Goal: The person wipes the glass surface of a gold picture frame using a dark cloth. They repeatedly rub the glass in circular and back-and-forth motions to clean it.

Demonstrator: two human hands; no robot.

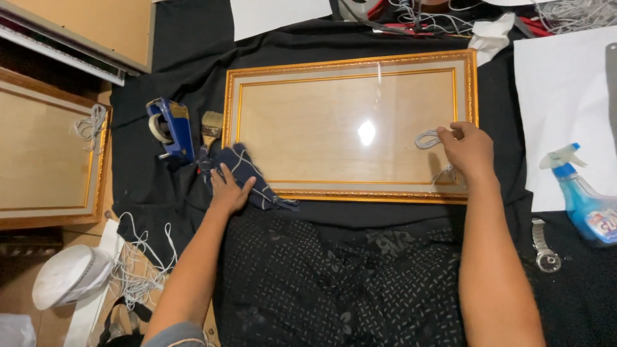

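Observation:
A gold-edged picture frame point(350, 64) with a glass pane lies flat on black cloth in front of me. My right hand point(468, 149) rests on its right end, fingers pinched on a loop of white string point(426, 139). My left hand point(226, 190) presses flat on a dark blue checked cloth point(247, 170) at the frame's lower left corner.
A blue tape dispenser point(169, 127) and a paintbrush point(211, 126) lie left of the frame. A blue spray bottle point(585, 202) and a wristwatch point(545, 247) sit at the right. Another frame point(51, 160) with string lies far left. Loose string point(144, 270) and a white cap point(69, 275) are at lower left.

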